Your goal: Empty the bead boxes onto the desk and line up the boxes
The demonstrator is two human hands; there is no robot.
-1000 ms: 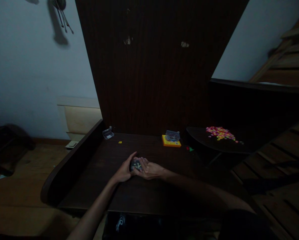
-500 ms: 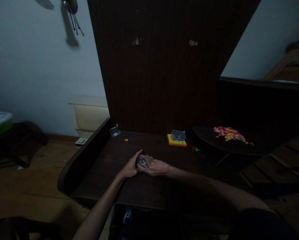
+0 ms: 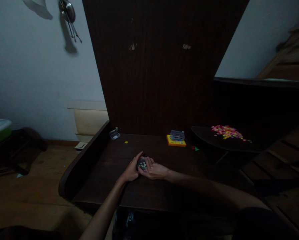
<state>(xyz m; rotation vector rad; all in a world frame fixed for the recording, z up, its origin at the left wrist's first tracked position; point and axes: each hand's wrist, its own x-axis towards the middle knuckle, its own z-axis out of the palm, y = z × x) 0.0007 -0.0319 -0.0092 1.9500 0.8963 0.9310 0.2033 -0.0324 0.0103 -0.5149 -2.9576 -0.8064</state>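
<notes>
One bare left hand (image 3: 131, 170), one bare right hand (image 3: 156, 170) on my feed, fingers curled around small dark object flecked pale yellow (image 3: 141, 164), over dark wood-grain surface (image 3: 101, 173); contact with wood, I can't tell. Behind: flat yellow rectangular box (image 3: 176, 143), clear plastic case (image 3: 114, 135).

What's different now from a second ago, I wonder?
Mainly the view: it has swung a little left, bringing more of the rounded green, white-topped object into sight. Nothing was visibly taken up or let go. The left hand and right hand still hold the dark object with pale yellow specks; the small yellow piece stayed put.
</notes>
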